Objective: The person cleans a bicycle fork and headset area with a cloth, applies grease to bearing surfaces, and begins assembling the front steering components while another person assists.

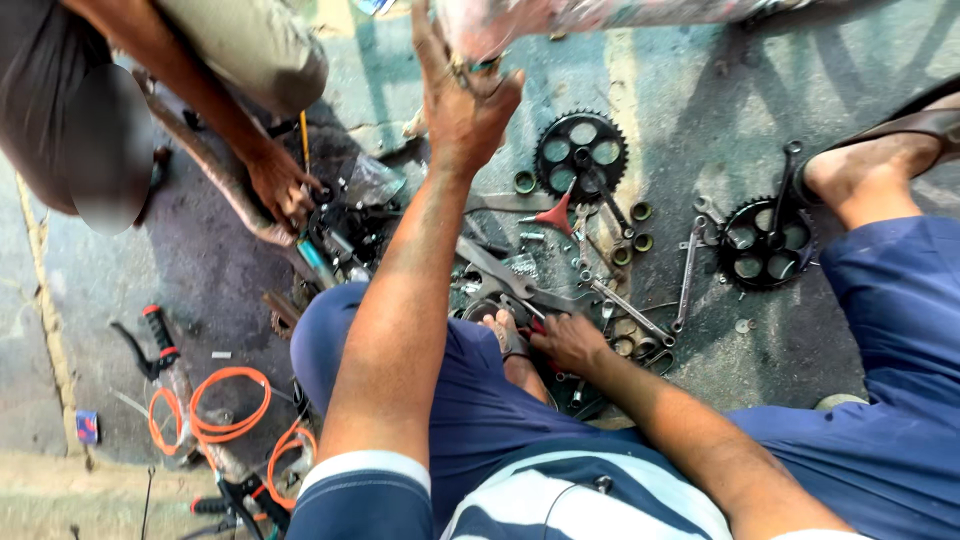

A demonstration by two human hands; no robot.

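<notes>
My left hand, raised beyond the chainring, pinches a small metal part. My right hand, nearer than the chainring, fingers curled among wrenches; grip unclear.

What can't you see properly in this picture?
- Left hand, head view: what it grips is blurred and cut off by the top edge.
- Right hand: its fingers cover the small part they touch.
- Other person's hand: the tool under it is lost in dark clutter.
- Orange cable: its ends run off the bottom edge.
</notes>
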